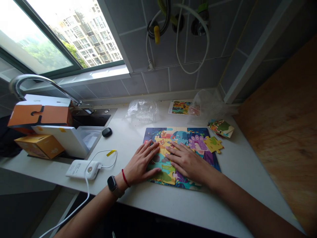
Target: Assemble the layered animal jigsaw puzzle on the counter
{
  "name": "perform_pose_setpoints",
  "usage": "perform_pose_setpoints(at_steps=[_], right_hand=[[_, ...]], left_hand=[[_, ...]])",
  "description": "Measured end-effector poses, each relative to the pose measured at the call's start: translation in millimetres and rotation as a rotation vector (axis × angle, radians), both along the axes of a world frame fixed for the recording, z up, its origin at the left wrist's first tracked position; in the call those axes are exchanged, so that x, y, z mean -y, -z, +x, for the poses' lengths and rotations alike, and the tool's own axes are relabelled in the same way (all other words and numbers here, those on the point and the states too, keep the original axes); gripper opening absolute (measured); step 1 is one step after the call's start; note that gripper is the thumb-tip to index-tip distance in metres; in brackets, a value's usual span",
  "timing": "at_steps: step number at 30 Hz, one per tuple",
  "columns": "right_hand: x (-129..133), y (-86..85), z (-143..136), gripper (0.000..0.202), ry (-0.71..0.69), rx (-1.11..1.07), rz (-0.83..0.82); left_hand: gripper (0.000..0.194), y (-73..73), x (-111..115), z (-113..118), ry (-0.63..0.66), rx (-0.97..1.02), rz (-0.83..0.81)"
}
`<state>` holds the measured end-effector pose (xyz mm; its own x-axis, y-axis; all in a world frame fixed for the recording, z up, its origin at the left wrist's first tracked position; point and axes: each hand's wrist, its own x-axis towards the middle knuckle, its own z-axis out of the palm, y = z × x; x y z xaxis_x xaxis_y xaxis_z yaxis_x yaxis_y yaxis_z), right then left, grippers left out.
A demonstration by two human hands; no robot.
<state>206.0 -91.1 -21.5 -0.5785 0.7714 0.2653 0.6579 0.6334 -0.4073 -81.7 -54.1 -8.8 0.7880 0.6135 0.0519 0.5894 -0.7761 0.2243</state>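
A colourful jigsaw puzzle (168,170) with animal pictures lies flat on the white counter, its pieces largely joined. My left hand (141,163) rests palm down on its left part, fingers stretched out and thumb apart. Across its middle lies my right hand (187,162), also flat with the fingers spread. Both hands cover some of the pieces beneath them. A loose yellow-green puzzle piece (213,144) overlaps the puzzle's right edge. Just beyond it sits a small stack of puzzle pieces (221,128).
Behind the puzzle are a picture card (180,107), a clear plastic bag (204,105) and crumpled plastic (142,110). Leftward lie a black mouse-like object (107,132) and a white power bank (81,169) with its cable. Boxes (42,114) stand over the sink under the faucet (44,77).
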Motion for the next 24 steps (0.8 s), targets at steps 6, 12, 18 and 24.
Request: perform_pose_setpoints(at_steps=[6,12,18,24], right_hand=[[0,-0.9,0,0.036,-0.005,0.009,0.001],[-6,2.2,6,0.039,-0.033,-0.041,0.048],[-17,1.4,20,0.042,0.086,-0.169,0.066],[-18,8.2,22,0.037,0.117,-0.079,0.003]], left_hand=[[0.099,3.8,16,8,-0.002,-0.068,-0.017],[0.098,7.6,22,14,-0.011,-0.100,0.017],[0.113,8.6,23,14,-0.010,-0.088,0.030],[0.112,8.6,29,14,-0.016,-0.091,0.048]])
